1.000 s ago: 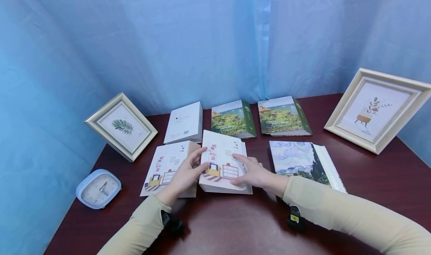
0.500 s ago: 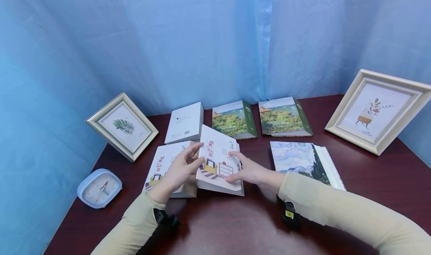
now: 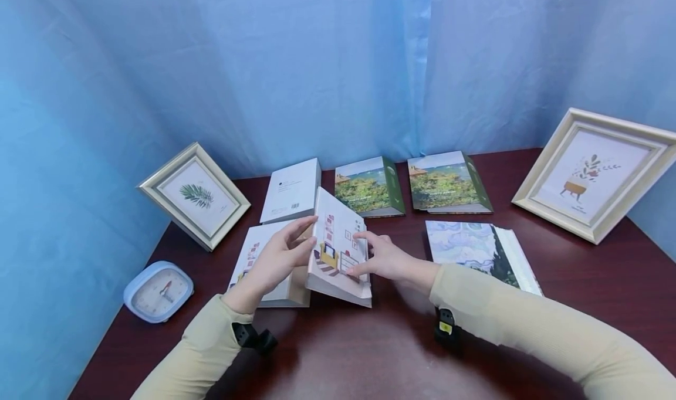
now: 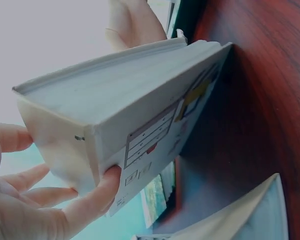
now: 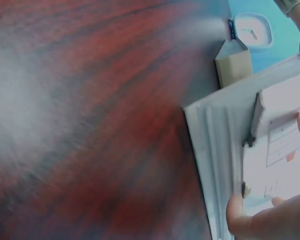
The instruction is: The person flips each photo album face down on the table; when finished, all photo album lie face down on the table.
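Note:
Both hands hold a thick white book [image 3: 342, 236] with a drawn armchair and dresser on its cover. It stands tilted over the table, its left side raised and its lower right corner near the tabletop. My left hand [image 3: 280, 259] grips the spine side; in the left wrist view, its thumb [image 4: 97, 200] presses on the cover and its fingers lie along the spine. My right hand [image 3: 382, 258] grips the opposite edge, thumb and fingertips on the cover side. In the right wrist view, the page edges [image 5: 220, 150] show. A matching book [image 3: 253, 253] lies partly behind my left hand.
At the back lie a white book [image 3: 290, 190] and two green garden-cover books [image 3: 361, 186], [image 3: 443, 183]. A landscape-cover book [image 3: 470, 241] lies right of centre. Picture frames [image 3: 196, 196], [image 3: 581, 174] stand either side; a blue clock [image 3: 159, 291] is at left. A blue curtain [image 3: 317, 65] hangs behind.
The held book has tilted up further and shifted a little left, with both hands moving along with it. More of the table shows between it and the landscape-cover book.

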Available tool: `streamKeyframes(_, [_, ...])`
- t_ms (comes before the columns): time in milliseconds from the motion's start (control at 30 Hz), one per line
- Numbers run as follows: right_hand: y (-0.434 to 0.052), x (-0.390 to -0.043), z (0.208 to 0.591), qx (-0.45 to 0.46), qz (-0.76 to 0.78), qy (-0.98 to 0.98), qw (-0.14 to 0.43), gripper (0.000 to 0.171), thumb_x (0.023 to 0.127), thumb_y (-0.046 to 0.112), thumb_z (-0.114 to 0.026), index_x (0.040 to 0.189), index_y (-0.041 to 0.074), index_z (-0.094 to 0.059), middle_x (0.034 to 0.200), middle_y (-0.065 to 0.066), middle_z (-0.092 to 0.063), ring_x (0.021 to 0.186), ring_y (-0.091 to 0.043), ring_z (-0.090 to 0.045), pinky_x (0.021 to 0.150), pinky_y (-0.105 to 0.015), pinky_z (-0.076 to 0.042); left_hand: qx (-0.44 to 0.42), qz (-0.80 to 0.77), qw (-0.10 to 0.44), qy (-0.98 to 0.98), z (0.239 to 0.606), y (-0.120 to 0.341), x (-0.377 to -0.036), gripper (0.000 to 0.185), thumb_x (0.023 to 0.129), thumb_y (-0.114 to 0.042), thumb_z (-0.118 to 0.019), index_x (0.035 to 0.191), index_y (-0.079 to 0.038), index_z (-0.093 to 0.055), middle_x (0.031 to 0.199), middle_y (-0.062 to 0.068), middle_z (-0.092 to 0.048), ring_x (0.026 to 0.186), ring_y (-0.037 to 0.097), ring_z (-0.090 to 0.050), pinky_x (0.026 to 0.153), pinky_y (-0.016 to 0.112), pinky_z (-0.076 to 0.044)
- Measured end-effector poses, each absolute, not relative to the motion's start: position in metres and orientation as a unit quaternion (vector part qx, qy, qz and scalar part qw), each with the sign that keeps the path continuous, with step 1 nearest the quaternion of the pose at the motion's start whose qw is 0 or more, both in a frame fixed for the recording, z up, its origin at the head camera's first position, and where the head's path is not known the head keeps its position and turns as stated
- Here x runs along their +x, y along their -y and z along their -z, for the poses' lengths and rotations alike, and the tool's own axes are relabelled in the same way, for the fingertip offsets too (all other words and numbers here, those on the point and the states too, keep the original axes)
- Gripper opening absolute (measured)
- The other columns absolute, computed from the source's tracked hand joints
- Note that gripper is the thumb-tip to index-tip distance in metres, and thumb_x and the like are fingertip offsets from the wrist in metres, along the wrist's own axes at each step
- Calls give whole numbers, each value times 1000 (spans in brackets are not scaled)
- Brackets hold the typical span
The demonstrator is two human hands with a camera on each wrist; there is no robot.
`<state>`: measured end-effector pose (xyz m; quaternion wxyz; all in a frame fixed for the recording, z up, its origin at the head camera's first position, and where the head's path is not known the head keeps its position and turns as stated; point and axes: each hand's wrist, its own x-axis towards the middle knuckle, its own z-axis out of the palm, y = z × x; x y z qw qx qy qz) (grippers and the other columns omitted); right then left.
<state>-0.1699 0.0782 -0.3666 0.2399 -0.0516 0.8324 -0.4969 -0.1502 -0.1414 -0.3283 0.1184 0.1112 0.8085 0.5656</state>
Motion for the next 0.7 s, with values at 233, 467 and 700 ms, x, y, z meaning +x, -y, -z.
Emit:
streamKeyframes(233, [-82,-175,363,-56,560,-787,252,74,80,10,-74,142,4,-35,123,-23,-46,106,-29,-55,91,-42,-49,132,-578,105,-798,323,137,-154,45,97,-13,-52,141,-8,-42,145,18,-42,128,34,-47,89,43,-53])
streamKeyframes(467, [-92,-175,353,-61,597,-750,279,69,91,17,-62,148,6,-26,133,-27,-42,118,-36,-52,101,-48,-43,147,-589,99,-789,322,130,-157,48,94,-8,-56,139,-2,-44,138,22,-47,124,35,-50,86,40,-54])
streamKeyframes(700, [-99,-168,338,-63,641,-701,305,76,95,30,-52,153,14,-7,143,-29,-28,130,-46,-38,97,-52,-46,137,-580,88,-799,326,121,-158,47,90,-9,-62,135,-5,-50,139,16,-48,127,32,-48,92,41,-51])
